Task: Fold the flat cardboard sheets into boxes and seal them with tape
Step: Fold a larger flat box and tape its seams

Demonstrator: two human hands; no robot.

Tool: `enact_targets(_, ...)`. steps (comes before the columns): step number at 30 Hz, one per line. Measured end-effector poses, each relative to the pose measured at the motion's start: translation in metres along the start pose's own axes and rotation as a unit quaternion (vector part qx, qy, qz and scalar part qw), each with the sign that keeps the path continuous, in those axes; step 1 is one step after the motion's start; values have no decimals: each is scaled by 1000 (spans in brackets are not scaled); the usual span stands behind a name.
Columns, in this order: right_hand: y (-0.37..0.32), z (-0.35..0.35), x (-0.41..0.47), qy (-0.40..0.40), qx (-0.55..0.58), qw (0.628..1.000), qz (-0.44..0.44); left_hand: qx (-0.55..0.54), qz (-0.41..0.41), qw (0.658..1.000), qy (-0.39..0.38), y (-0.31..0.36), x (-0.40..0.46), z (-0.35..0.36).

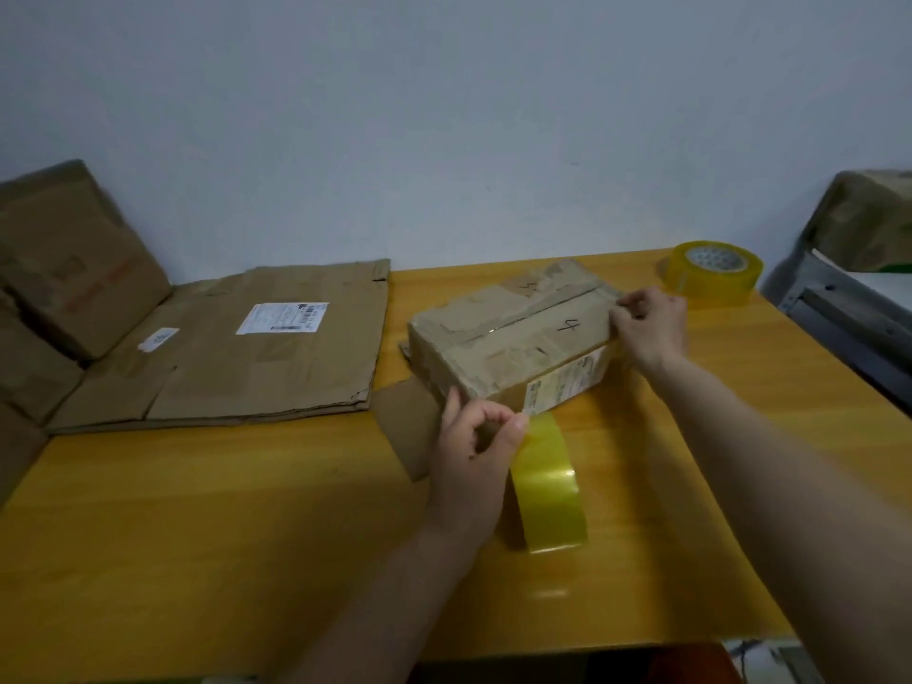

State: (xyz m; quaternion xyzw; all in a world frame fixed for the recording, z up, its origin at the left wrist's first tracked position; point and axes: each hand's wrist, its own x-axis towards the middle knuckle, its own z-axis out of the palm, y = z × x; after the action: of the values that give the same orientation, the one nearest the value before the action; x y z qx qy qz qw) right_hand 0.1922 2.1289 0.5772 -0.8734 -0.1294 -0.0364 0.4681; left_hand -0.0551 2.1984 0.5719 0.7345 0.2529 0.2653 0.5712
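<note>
A folded cardboard box [513, 338] lies on the yellow desk [197, 510], right of centre, with a handwritten "4" on its top panel and a white shipping label on its near side whose print is too blurred to read. The left hand [476, 451] pinches the end of a yellow tape strip [545, 491] at the box's near corner; the strip hangs down to the desk. The right hand [649, 325] has its fingers curled on the box's far right edge. A tape roll [710, 274] stands behind it. Flat cardboard sheets [256, 348] with unreadable white labels lie to the left, beside stacked boxes [74, 269] bearing faint red print, cut off by the frame edge.
</note>
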Motion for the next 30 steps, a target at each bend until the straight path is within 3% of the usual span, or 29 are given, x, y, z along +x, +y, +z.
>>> enact_targets(2,7,-13,-6,41,-5,998,36,3,-3,999,-38,7,8,3)
enact_targets(4,4,-22,-21,47,-5,997,54,22,1,999,-23,13,24,3)
enact_targets(7,-11,-24,-51,-8,-20,999,40,80,59,995,11,16,39,1)
enact_targets(10,-26,-25,-72,-85,-3,996,22,61,78,995,-18,14,27,2)
enact_targets(14,-40,-27,-65,24,-42,998,-40,25,40,995,-86,9,12,-11)
enact_targets(19,-37,-14,-31,-73,-60,995,-28,-82,-12,980,-182,11,-9,-37)
enact_targets(22,-25,-8,-21,-124,-37,992,1,-75,-13,967,-241,12,-13,-47)
enact_targets(25,-20,-7,-18,-140,-88,986,22,-46,-8,964,-263,11,-12,-47)
enact_targets(28,-22,-9,-26,-158,-172,972,26,-85,-21,954,-286,12,-11,-43)
enact_targets(30,-19,-11,-38,-142,-142,979,19,-70,-16,957,-280,14,-10,-41)
